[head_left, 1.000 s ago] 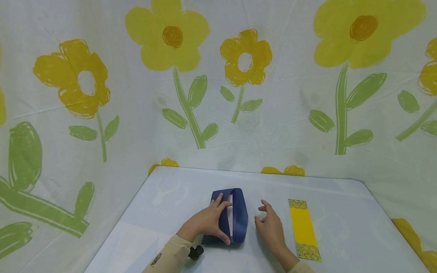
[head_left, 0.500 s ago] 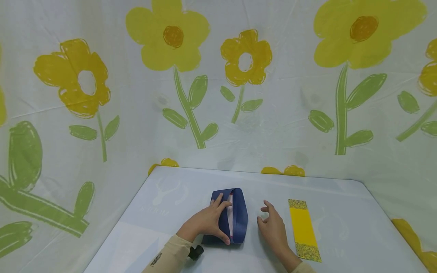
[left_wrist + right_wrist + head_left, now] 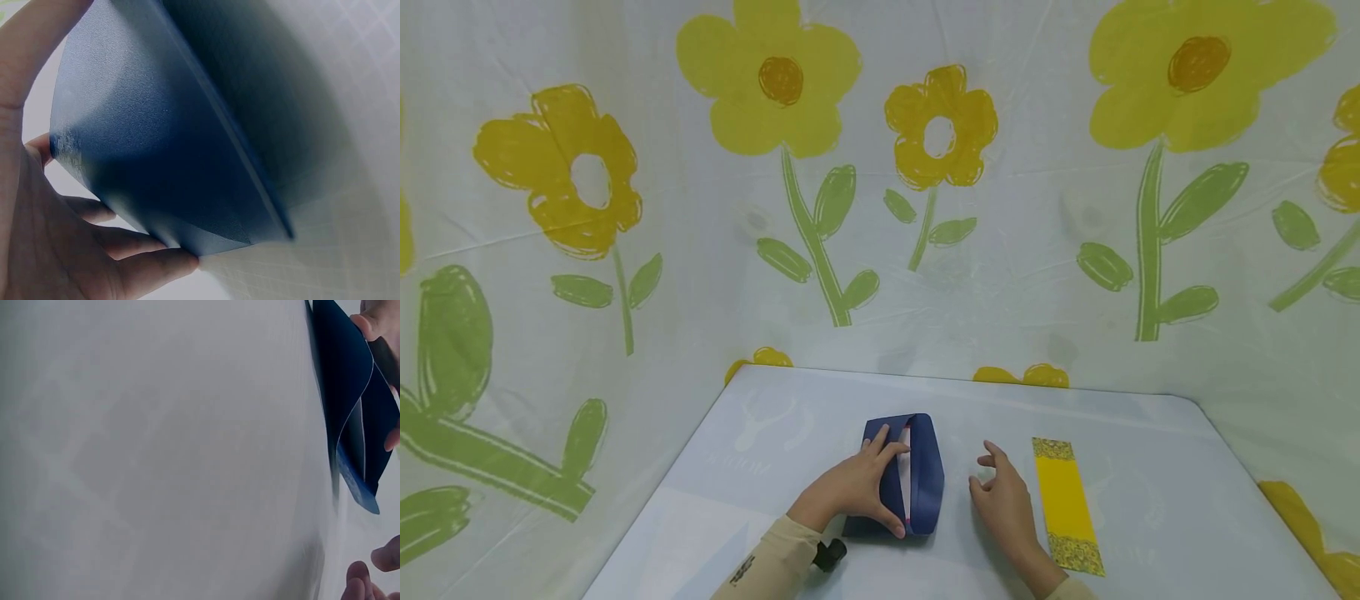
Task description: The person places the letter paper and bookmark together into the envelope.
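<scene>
Envelope of dark blue, paper-like stock (image 3: 891, 487) sits in the lower middle of the head view, its mouth gaping and its broad angular flap (image 3: 929, 479) turned toward the right of the frame. Your left hand (image 3: 853, 483) grips it across the front: thumb at the lower end of the mouth, fingers (image 3: 156, 272) along the opposite edge. That squeeze seems to bow the front panel away from the back, so hold it steady but light; too hard a pinch would likely crease the stock or twist the mouth out of line. Inside the gap shows a pale sliver (image 3: 906, 483) with red at its ends; whether it is a lining or a separate sheet, you cannot tell from here, so avoid snagging it. Your right hand (image 3: 1006, 504) holds nothing, its fingers loosely bent with a gap between thumb and index finger, placed between the flap and a flat yellow rectangular strip (image 3: 1064, 498) with lace-patterned ends at the lower right. If you work at the mouth with that hand, come in from the flap side, low over the pale white tabletop (image 3: 685, 517), and handle the flap by its outer edge so that it does not spring across the gap.
</scene>
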The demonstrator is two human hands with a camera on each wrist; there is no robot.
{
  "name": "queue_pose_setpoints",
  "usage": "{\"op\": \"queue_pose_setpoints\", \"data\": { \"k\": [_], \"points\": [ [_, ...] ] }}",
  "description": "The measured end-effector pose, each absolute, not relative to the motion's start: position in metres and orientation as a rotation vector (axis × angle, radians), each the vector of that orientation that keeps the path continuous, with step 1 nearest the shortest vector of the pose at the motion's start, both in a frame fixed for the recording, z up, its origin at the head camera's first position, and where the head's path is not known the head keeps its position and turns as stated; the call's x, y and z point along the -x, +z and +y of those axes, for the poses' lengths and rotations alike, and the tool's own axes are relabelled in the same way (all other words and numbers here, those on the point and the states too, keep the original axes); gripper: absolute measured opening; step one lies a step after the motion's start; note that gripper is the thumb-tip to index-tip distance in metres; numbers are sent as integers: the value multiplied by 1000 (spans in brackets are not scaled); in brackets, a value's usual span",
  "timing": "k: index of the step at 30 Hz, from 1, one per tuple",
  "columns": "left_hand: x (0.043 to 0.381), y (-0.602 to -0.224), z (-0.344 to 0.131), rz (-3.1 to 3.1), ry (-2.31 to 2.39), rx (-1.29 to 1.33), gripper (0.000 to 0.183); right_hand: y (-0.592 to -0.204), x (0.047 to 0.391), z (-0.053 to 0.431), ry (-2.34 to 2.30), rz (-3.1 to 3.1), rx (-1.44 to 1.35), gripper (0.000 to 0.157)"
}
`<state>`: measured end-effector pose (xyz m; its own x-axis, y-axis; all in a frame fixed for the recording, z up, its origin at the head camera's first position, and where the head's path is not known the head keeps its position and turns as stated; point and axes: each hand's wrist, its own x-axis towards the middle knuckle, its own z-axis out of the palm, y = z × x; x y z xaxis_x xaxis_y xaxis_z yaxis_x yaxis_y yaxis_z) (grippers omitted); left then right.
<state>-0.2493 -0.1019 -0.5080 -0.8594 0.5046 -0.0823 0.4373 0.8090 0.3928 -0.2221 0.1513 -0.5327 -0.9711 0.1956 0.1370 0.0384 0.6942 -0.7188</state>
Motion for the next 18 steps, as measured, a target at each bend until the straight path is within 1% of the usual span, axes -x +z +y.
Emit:
{"op": "queue_pose_setpoints", "data": {
  "k": [18],
  "points": [
    [249, -507, -102, 2809, 552, -735, 120, -532, 220, 163, 1091, -2724, 187, 65]
  ]
}}
